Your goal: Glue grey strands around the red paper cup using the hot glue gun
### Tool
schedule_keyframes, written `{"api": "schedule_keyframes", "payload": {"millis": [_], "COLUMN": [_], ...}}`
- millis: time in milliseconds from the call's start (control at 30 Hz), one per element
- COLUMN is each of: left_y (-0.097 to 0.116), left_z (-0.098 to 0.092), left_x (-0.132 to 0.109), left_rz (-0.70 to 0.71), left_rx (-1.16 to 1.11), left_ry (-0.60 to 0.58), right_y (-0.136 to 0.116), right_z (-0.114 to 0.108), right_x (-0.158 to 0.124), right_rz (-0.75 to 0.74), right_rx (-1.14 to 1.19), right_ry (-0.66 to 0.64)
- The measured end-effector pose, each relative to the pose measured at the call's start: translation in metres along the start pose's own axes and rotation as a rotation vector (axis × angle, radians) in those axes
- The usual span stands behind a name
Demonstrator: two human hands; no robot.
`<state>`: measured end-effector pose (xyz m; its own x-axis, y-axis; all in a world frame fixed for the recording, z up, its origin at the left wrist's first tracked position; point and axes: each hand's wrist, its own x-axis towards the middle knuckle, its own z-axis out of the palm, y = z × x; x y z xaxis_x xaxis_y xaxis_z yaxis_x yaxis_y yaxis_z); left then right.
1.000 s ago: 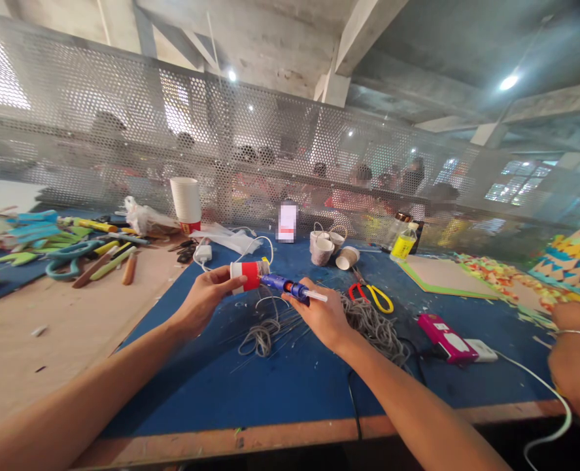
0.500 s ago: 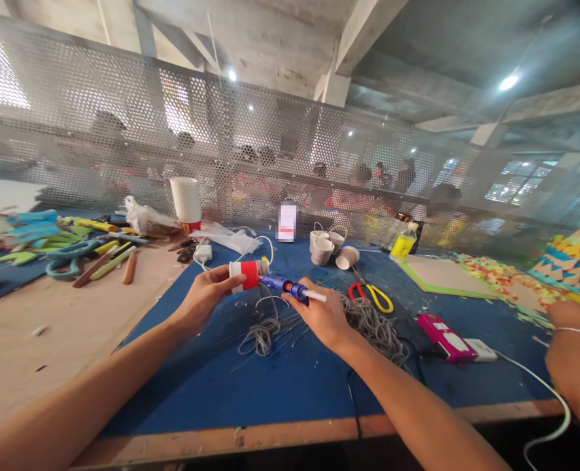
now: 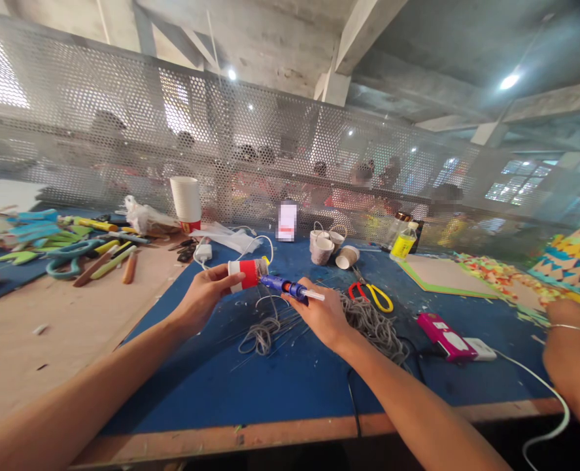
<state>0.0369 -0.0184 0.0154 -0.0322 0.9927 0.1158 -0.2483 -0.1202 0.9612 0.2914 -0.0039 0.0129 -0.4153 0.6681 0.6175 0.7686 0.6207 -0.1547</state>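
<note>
My left hand (image 3: 210,288) grips a red and white paper cup (image 3: 248,274) lying sideways, with grey cord wound round the end away from my fingers. My right hand (image 3: 319,311) is wrapped round a blue hot glue gun (image 3: 280,284); a clear glue stick sticks out of its back. The gun's nozzle is at the corded end of the cup; whether it touches cannot be made out. Below lies a small coil of grey cord (image 3: 260,337), and a larger heap of cord (image 3: 375,324) sits beside my right wrist.
Scissors (image 3: 378,297) with red and yellow handles lie behind the cord heap. Several cord-covered cups (image 3: 322,250) stand farther back. A magenta box (image 3: 446,339) with a white cable lies at right, near another person's arm (image 3: 571,366). Stacked paper cups (image 3: 186,199) stand at back left.
The cup has turned slightly in my left hand, its corded end showing a little more. My right hand and the glue gun have hardly moved.
</note>
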Motion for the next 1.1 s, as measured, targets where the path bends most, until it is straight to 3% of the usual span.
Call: {"api": "schedule_keyframes", "payload": {"millis": [1100], "left_y": [0.0008], "left_z": [-0.0024], "left_x": [0.0032], "left_rz": [-0.011], "left_rx": [-0.027], "left_ry": [0.050], "right_y": [-0.0040], "right_z": [-0.0067], "right_x": [0.0027], "right_rz": [0.054], "right_rx": [-0.013], "right_ry": [-0.134]}}
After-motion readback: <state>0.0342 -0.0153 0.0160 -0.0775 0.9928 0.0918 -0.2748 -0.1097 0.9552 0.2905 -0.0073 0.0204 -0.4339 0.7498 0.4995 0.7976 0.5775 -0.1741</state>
